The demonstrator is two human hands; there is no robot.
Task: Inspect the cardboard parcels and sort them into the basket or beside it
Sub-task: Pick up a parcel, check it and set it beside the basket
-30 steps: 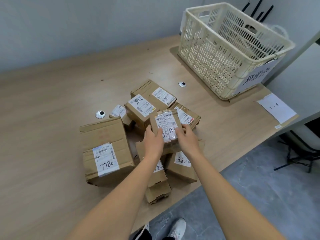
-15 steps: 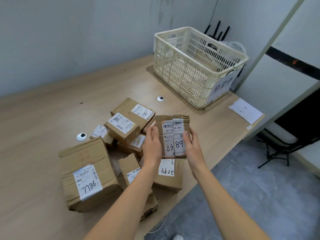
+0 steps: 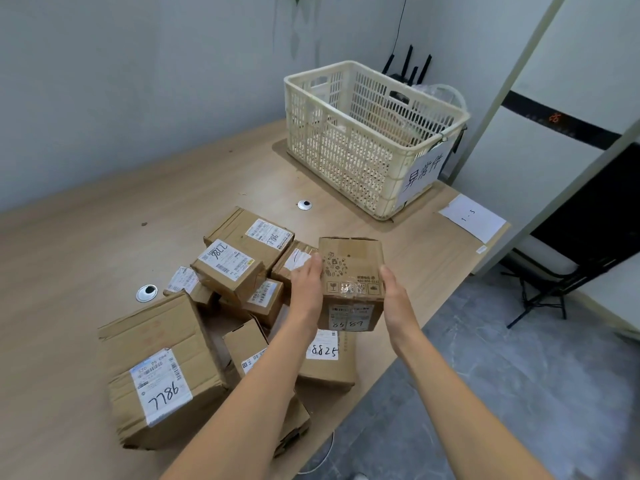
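A person's left hand [image 3: 306, 292] and right hand [image 3: 394, 296] press flat against opposite sides of a small brown cardboard parcel [image 3: 351, 282], lifted above the pale wooden desk [image 3: 104, 237] and tilted so a printed face and its label show. This looks like the inspection step; next comes a decision, then carrying it to the cream plastic lattice basket [image 3: 367, 133], which stands well apart at the desk's far corner, or setting it beside that. About eight more brown parcels, partly overlapping, lie piled under the arms. One basket.
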